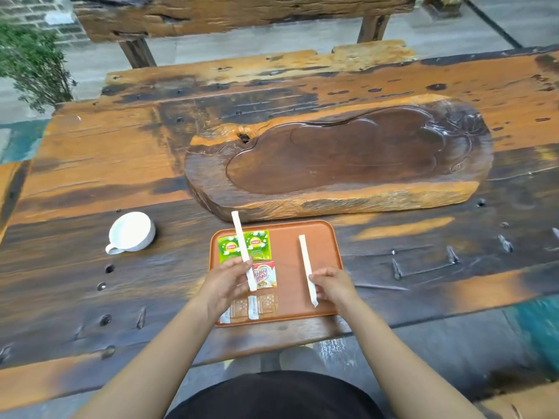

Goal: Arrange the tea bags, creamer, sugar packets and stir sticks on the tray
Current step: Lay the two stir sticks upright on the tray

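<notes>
From the head camera, the left hand (225, 281) is closed around the lower part of a paper-wrapped stir stick (241, 243), pinched between thumb and fingers; the stick rises away from the hand, tilted slightly left, its far end reaching past the far rim of the orange tray (320, 237). Just beyond this hand, under the stick, two green tea bags (258, 244) lie side by side in the tray's far left corner. Immediately right of the left hand's fingers lies the creamer packet (266, 275), its left edge crossed by the stick. Nearer the person, partly under the left wrist, the sugar packets (260, 306) sit in a row along the tray's near left edge. The right hand (334, 287) pinches a second stir stick (306, 261) near its lower end; that stick runs away from the fingers over the bare middle of the tray, with a short tail pointing back toward the near rim. Whether it touches the tray cannot be told. Well left of the left hand, a white cup (131, 232) stands on the wooden table (90, 176), and beyond both hands lies a carved wooden slab (332, 164).
</notes>
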### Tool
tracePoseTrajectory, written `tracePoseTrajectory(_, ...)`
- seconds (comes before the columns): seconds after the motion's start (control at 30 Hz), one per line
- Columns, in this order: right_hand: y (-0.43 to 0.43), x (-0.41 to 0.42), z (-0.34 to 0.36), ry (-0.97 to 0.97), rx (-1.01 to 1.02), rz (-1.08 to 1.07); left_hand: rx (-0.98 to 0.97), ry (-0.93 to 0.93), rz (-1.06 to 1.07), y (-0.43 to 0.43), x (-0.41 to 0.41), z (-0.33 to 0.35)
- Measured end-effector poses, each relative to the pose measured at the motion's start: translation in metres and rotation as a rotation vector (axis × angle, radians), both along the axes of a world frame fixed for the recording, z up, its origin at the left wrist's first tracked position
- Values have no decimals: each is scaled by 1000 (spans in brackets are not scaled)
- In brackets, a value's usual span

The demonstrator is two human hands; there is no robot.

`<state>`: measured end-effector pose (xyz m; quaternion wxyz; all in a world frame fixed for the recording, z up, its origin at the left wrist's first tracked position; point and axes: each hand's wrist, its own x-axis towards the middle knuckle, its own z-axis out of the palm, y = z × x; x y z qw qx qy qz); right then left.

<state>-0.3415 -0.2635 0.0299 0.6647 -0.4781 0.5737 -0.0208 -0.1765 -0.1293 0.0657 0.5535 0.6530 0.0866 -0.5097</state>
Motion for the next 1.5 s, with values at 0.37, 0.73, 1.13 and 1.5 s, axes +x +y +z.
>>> tracePoseTrajectory(0.37, 16, 22, -24, 359, -372, 352, 75, 2, 65, 14, -9, -2)
tracePoseTrajectory(0.73, 18, 22, -33, 421, -547, 534, 56, -3, 65, 16, -19, 0)
tracePoseTrajectory(1.13, 10, 22, -42, 398, -558, 545, 69, -1, 83, 17, -30, -9)
tracePoseTrajectory(1.5, 7, 23, -47, 362, -497, 522, 59, -8, 91, 7, -39, -9)
